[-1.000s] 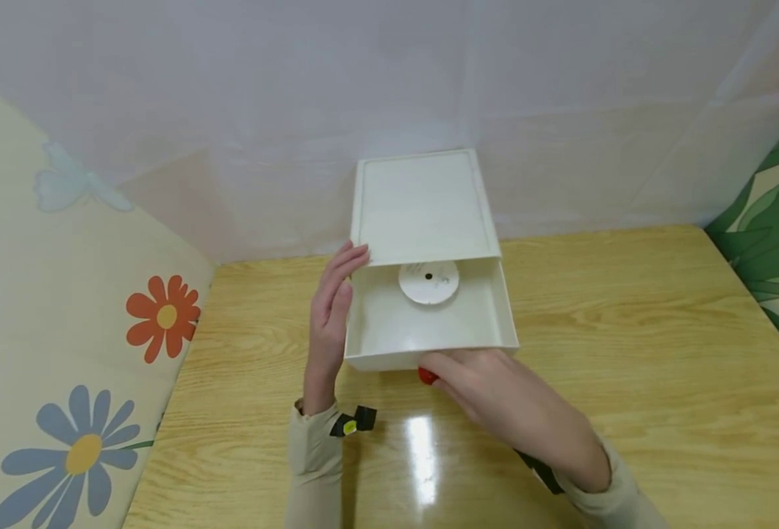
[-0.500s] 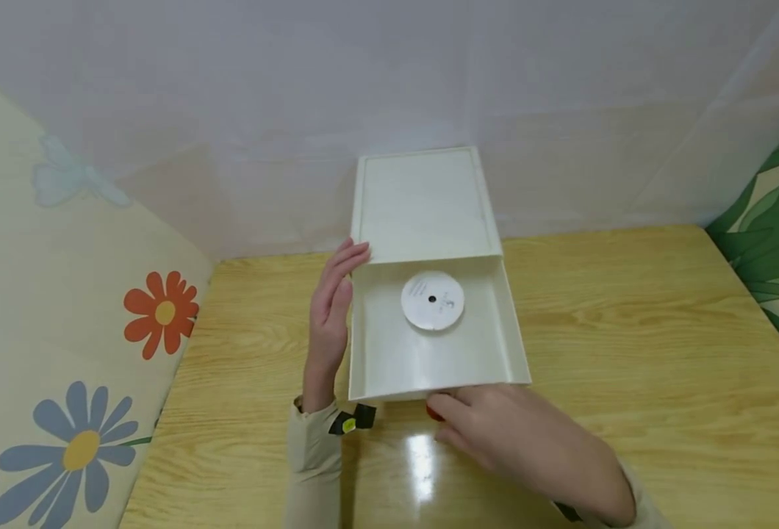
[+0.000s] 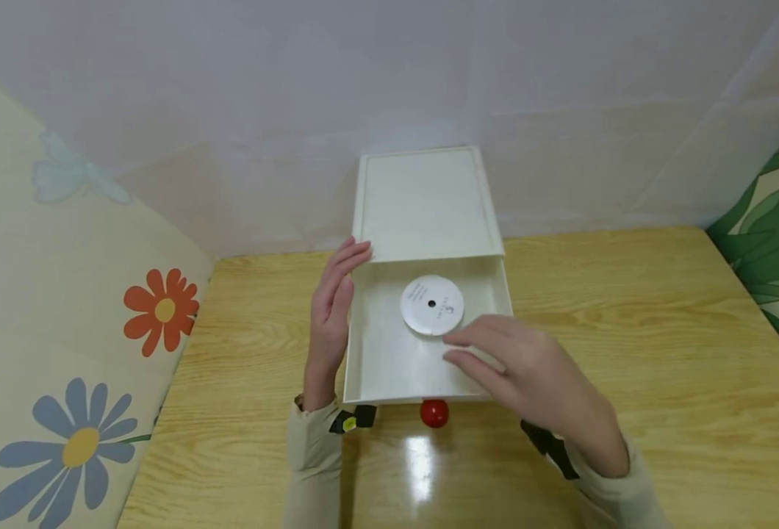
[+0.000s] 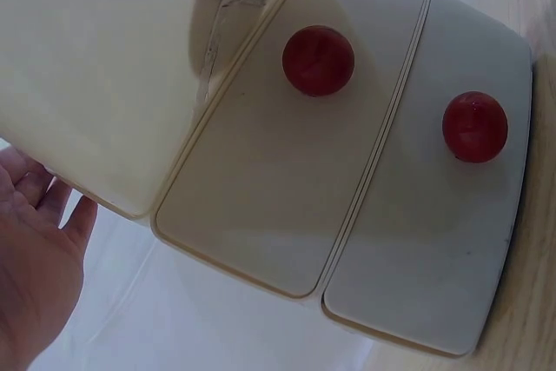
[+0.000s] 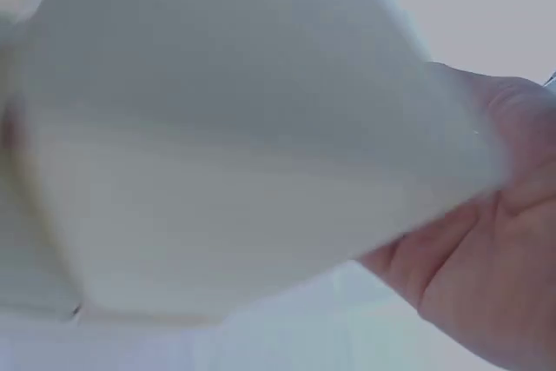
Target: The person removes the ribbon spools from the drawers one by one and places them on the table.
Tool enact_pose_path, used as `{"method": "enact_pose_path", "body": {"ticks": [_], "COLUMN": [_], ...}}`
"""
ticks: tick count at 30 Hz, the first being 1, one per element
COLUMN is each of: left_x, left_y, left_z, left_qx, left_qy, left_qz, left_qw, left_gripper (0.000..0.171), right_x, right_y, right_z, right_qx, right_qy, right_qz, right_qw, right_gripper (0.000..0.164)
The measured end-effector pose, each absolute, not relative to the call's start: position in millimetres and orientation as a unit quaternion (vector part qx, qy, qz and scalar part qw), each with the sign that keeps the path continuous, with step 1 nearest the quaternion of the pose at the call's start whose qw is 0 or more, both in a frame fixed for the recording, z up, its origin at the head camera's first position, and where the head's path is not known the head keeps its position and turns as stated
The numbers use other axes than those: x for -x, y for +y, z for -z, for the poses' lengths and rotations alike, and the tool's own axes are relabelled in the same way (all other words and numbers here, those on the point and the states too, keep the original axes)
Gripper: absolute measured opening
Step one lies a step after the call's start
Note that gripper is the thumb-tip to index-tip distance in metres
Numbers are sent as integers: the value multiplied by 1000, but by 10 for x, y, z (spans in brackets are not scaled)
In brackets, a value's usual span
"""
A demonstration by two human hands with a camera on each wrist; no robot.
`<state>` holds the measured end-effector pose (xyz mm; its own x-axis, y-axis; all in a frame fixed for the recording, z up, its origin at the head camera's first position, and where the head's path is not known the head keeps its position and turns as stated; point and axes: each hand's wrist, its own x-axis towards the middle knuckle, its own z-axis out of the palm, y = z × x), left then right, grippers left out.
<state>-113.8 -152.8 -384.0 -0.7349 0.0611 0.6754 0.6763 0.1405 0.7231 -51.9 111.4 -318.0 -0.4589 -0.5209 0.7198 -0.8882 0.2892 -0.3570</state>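
Note:
A white drawer is pulled out of the top of a white cabinet; its red round knob shows at the front. In it lies a flat white disc with printed text and a small dark centre hole, like the end of a ribbon spool. My left hand rests against the cabinet's left side, fingertips over its top edge. Above the drawer reaches my right hand, thumb and fingers apart, fingertips right at the disc's near edge. In the right wrist view, the drawer partly hides that hand.
Below the pulled-out drawer, the left wrist view has two shut drawer fronts, with an upper red knob and a lower red knob. The cabinet stands on a wood-grain table, close to a pale back wall.
The drawer came further out toward me, bringing the disc into full view. My right hand let go of the red knob and moved up over the drawer. The left hand stayed put.

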Motion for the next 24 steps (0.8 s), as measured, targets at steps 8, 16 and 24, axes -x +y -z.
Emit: {"method": "enact_pose_path", "body": {"ticks": [8,16,24], "left_x": [1140,1150,1146], "left_y": [-1525,-1514,-1515], "left_z": [3851,3855,3873], "left_qx": [258,259,252], "left_qy": [-709,-707,-706], "left_qz": [605,605,610], "left_qw": [255,258,256], "left_gripper": [41,40,40], "right_x": [828,878,873], "right_y": [1106,1058,1011], "right_z": [3349,3381,3369], "right_qx": [-391,-373,-371], "right_qy": [-815,-867,-897], "right_qz": [-361,-286,-211], "right_qw": [231,164,110], "right_gripper": [20,31,41]}}
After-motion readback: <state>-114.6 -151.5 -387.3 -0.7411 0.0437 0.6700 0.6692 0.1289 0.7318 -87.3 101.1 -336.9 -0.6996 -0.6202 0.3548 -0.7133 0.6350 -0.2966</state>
